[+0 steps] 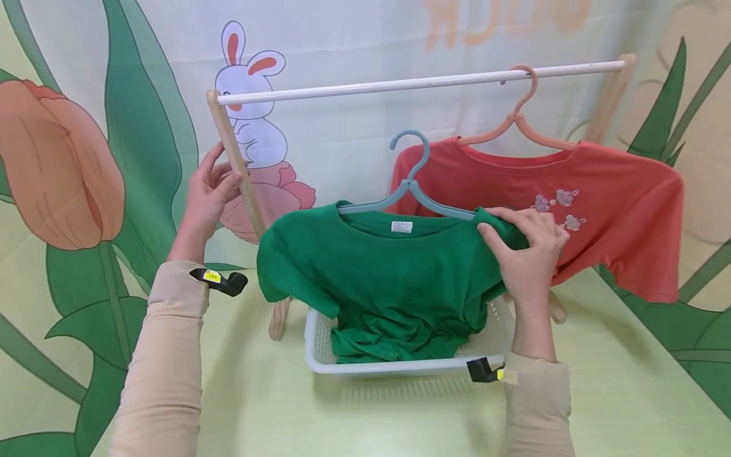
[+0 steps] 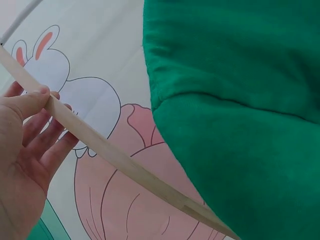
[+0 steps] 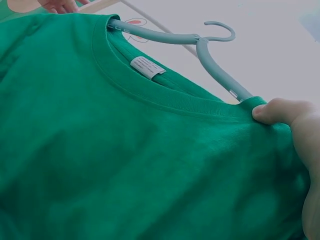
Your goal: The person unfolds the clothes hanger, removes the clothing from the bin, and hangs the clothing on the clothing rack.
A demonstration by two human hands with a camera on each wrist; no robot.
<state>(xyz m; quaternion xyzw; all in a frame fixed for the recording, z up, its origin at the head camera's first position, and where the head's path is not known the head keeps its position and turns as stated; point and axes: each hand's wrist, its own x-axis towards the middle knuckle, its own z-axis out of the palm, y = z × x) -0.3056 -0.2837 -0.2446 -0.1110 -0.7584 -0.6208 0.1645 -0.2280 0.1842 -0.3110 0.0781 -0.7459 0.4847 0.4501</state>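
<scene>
A green T-shirt [image 1: 400,273] with a white neck label hangs on a blue-grey hanger [image 1: 409,185], whose hook is free of any bar. My right hand [image 1: 528,251] pinches the shirt's right-side shoulder over the hanger's end; in the right wrist view the thumb [image 3: 265,112] presses on the cloth from the front. Over at the left, my left hand [image 1: 207,193] holds the rack's wooden post [image 1: 254,206]. The left wrist view shows its thumb [image 2: 32,102] on the front and the fingers behind the post. The shirt's lower part lies bunched in a white basket [image 1: 388,367].
The rack's white rod [image 1: 365,87] runs across above the shirt. A red T-shirt [image 1: 617,197] with flower decorations hangs from it on a pink hanger [image 1: 545,138] at the right. Behind stands a printed backdrop [image 1: 342,38]. The basket rests on a pale table [image 1: 365,425].
</scene>
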